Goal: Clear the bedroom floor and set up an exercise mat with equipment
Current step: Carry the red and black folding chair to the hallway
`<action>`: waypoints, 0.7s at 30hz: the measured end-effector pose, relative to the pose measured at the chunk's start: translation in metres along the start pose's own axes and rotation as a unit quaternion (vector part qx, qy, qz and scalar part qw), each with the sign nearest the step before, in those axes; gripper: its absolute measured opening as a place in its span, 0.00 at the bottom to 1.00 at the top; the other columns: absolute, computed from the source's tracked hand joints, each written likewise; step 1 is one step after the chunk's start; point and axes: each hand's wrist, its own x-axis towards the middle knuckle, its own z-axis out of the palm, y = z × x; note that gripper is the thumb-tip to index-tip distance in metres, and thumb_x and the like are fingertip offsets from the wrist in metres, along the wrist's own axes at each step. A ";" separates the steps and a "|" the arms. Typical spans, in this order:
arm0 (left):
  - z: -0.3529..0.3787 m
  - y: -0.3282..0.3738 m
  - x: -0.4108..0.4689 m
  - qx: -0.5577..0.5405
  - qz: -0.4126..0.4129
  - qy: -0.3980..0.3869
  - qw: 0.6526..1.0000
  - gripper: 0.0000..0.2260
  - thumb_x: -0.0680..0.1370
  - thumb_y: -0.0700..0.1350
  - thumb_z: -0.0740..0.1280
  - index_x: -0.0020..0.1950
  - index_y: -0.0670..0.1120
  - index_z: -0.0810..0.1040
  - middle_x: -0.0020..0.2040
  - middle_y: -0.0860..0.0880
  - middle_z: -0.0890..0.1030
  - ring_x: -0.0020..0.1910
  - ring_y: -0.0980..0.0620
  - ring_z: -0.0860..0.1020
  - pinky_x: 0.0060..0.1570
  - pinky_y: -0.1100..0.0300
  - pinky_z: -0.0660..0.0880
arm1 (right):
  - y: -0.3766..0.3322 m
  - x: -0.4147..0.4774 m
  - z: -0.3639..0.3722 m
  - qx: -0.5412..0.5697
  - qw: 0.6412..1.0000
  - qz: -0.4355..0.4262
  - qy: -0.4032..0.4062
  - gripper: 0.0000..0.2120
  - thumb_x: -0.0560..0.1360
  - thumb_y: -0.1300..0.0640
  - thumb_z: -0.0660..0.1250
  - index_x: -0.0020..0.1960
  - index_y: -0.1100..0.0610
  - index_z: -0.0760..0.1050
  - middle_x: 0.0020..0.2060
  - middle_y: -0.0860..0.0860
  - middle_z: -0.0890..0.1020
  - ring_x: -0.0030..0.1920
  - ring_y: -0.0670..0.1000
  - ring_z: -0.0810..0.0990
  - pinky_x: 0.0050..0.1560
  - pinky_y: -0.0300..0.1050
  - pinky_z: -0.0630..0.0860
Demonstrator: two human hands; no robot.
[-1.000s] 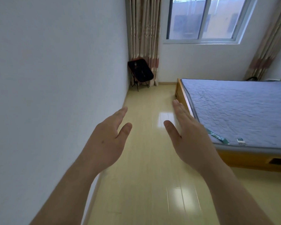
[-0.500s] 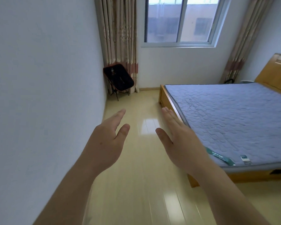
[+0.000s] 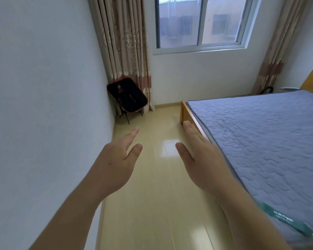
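1. The left hand (image 3: 116, 163) and right hand (image 3: 202, 165) are spread flat and hold nothing.
2. Below them a narrow strip of floor (image 3: 152, 204) runs between the wall and the bed (image 3: 260, 141). No mat is in view.
3. The folding chair (image 3: 127, 97) in the corner could snag the curtain (image 3: 123, 42) if dragged.

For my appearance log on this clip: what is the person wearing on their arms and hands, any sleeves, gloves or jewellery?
Nothing worn shows. The left hand and right hand are bare: no gloves or rings. The left forearm and right forearm are uncovered to the frame edge, with no sleeves, watch or bands in view.
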 end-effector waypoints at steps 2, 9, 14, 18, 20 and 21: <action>-0.003 -0.018 0.050 0.004 -0.004 0.007 1.000 0.23 0.84 0.55 0.57 0.80 0.59 0.61 0.76 0.63 0.65 0.68 0.69 0.62 0.65 0.70 0.58 | 0.010 0.059 0.017 0.010 1.000 -0.008 -0.005 0.36 0.77 0.36 0.45 0.82 0.46 0.46 0.81 0.40 0.52 0.80 0.41 0.51 0.73 0.35 0.50; 0.001 -0.085 0.196 -0.031 -0.045 0.030 0.998 0.23 0.84 0.54 0.58 0.79 0.59 0.62 0.75 0.64 0.66 0.69 0.69 0.63 0.67 0.69 0.59 | 0.023 0.230 0.066 -0.003 0.999 -0.033 -0.042 0.32 0.83 0.41 0.52 0.82 0.47 0.47 0.81 0.40 0.52 0.80 0.40 0.50 0.76 0.37 0.50; 0.020 -0.149 0.320 -0.048 -0.041 0.036 0.997 0.23 0.84 0.54 0.58 0.79 0.58 0.63 0.76 0.61 0.66 0.73 0.64 0.65 0.68 0.67 0.60 | 0.046 0.350 0.119 -0.011 0.998 -0.043 -0.032 0.31 0.84 0.43 0.53 0.82 0.47 0.47 0.80 0.40 0.53 0.79 0.40 0.51 0.74 0.36 0.50; 0.025 -0.191 0.425 -0.057 -0.020 0.007 0.998 0.22 0.84 0.54 0.58 0.79 0.59 0.62 0.76 0.62 0.66 0.71 0.67 0.63 0.67 0.68 0.59 | 0.060 0.442 0.156 -0.021 0.999 -0.019 -0.039 0.31 0.84 0.44 0.54 0.82 0.47 0.47 0.81 0.41 0.53 0.79 0.40 0.51 0.74 0.36 0.51; 0.023 -0.207 0.482 -0.064 -0.014 -0.008 0.998 0.22 0.84 0.53 0.58 0.79 0.58 0.63 0.76 0.62 0.66 0.72 0.67 0.63 0.69 0.65 0.60 | 0.068 0.492 0.172 -0.024 0.999 -0.004 -0.044 0.30 0.84 0.44 0.54 0.82 0.48 0.48 0.81 0.41 0.53 0.79 0.40 0.51 0.73 0.34 0.50; 0.026 -0.217 0.519 -0.065 -0.007 -0.010 0.998 0.22 0.84 0.53 0.58 0.79 0.58 0.63 0.76 0.62 0.66 0.73 0.66 0.63 0.70 0.64 0.60 | 0.076 0.523 0.181 -0.029 0.999 0.000 -0.041 0.30 0.84 0.44 0.53 0.82 0.48 0.48 0.81 0.41 0.54 0.79 0.40 0.51 0.73 0.34 0.50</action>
